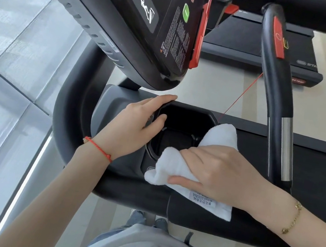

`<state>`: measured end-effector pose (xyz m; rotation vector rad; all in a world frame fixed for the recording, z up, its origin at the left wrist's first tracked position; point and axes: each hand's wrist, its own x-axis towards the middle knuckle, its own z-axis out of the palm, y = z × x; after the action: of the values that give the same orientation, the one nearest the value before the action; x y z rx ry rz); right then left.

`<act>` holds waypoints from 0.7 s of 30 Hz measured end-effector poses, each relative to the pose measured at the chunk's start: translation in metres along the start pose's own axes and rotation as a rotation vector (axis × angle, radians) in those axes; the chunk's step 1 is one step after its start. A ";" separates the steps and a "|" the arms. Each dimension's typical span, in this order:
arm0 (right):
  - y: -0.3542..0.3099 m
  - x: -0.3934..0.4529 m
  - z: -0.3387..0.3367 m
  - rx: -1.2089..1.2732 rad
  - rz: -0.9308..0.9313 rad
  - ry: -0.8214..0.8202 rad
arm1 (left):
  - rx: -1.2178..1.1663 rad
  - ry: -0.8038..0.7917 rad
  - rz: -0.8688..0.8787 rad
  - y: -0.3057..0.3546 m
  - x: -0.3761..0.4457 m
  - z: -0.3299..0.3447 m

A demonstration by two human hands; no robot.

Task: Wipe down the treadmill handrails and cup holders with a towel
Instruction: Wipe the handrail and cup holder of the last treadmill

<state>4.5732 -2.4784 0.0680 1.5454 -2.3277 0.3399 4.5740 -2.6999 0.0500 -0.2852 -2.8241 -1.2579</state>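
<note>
A black cup holder point(181, 124) is sunk into the grey tray of the treadmill, just below the console. My left hand point(135, 127) rests on its left rim with fingers straight, the thumb dipping over the edge. My right hand point(220, 174) grips a white towel point(170, 165) at the holder's near right rim; one end of the towel sticks up behind the hand, and a labelled corner hangs below it. A black handrail point(66, 128) curves round the tray on the left.
The tilted console point(144, 23) with red stop parts overhangs the tray. A black grip bar point(274, 94) with a silver sensor stands at right, with a thin red cord beside it. Another treadmill deck point(246, 42) lies beyond. Pale glass panels run along the left.
</note>
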 end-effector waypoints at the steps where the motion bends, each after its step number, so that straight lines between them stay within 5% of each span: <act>1: 0.001 -0.002 0.001 -0.025 -0.021 0.019 | 0.006 -0.003 -0.005 0.000 -0.001 0.000; 6: 0.002 -0.013 -0.003 -0.214 -0.034 0.183 | -0.006 0.010 -0.010 0.000 -0.002 0.001; 10: 0.005 -0.010 -0.018 -0.279 0.242 0.277 | 0.029 0.065 -0.023 0.001 -0.004 0.003; 13: 0.002 0.002 -0.019 -0.224 0.576 0.031 | 0.062 0.091 -0.034 0.003 -0.004 0.003; 16: -0.001 0.009 -0.019 0.141 0.928 -0.165 | 0.056 0.089 -0.038 0.005 -0.004 0.004; 21: 0.002 0.012 -0.017 0.266 1.067 -0.256 | 0.044 0.089 -0.056 0.008 -0.004 0.004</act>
<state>4.5691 -2.4818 0.0883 0.2678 -3.2286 0.7342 4.5801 -2.6923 0.0531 -0.1462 -2.7987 -1.1850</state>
